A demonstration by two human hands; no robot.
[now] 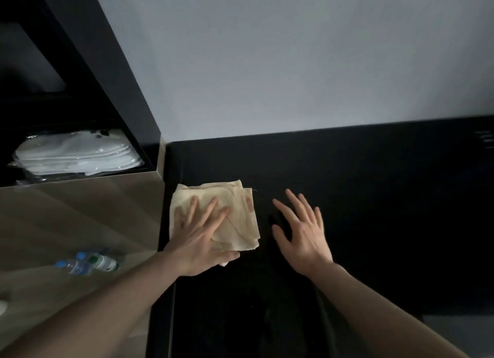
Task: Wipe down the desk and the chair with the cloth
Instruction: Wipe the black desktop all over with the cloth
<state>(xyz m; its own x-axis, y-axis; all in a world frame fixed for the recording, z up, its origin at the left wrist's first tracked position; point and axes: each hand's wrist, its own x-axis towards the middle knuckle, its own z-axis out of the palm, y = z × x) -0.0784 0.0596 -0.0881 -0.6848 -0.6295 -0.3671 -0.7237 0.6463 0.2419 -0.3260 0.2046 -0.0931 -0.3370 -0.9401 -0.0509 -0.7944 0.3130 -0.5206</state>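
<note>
Head view, from left to right: we see a dark shelf (80,95) at the far left holding white packets (74,154) in clear wrap, and below it a pale wooden top (80,213) with small bottles (88,262) lying blurred near its lower part. Just right of that wood begins the black desk (374,210), which runs along a grey wall (294,58). Near the desk's left edge lies our folded cream cloth (235,210). Our left hand (203,237) lies flat on the cloth, fingers straight and spread, thumb out along the cloth's near edge, pressing rather than gripping. To the right, apart from the cloth, our right hand (302,229) is over the bare desk with fingers straight and splayed, holding nothing; we cannot tell whether it touches the surface.
</note>
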